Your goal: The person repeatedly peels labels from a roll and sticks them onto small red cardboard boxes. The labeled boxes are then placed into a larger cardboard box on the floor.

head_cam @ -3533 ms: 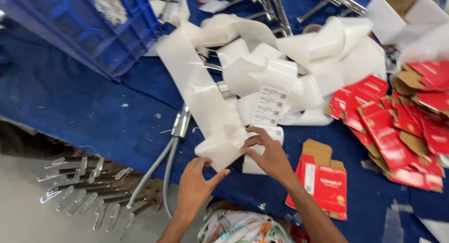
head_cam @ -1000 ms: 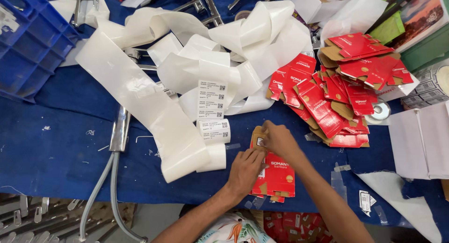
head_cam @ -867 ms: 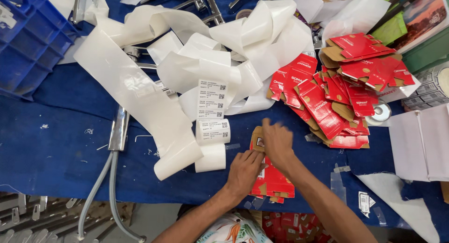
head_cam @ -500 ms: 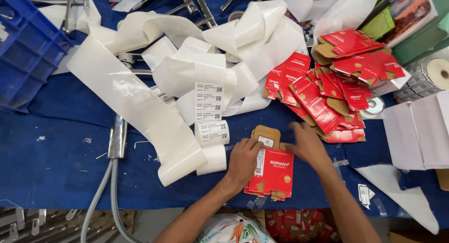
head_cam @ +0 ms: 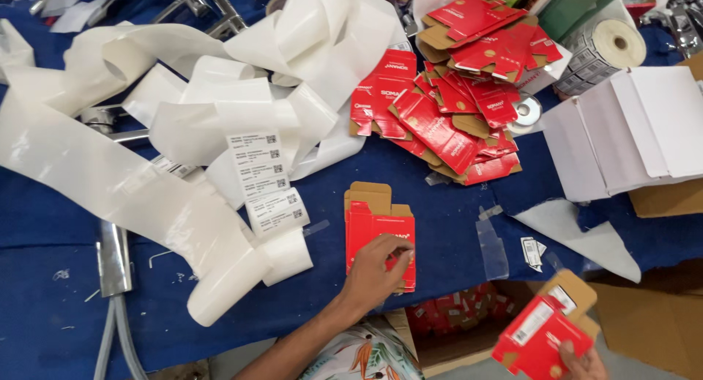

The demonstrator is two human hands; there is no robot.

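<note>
Two hands are showing: the left hand [head_cam: 377, 274] is pressing on a short stack of flat red cartons [head_cam: 379, 237], too closely layered to count, and the right hand [head_cam: 578, 362] is gripping one red carton [head_cam: 545, 336]. One heap of flattened red cartons [head_cam: 454, 94] is lying further back, well over ten, overlapping too much for an exact number. One strip of printed labels [head_cam: 267, 176] is carrying about five labels. One roll of labels [head_cam: 604, 47] is sitting near one white box [head_cam: 630, 135]. One metal tap [head_cam: 113, 259] is lying at the left.
</note>
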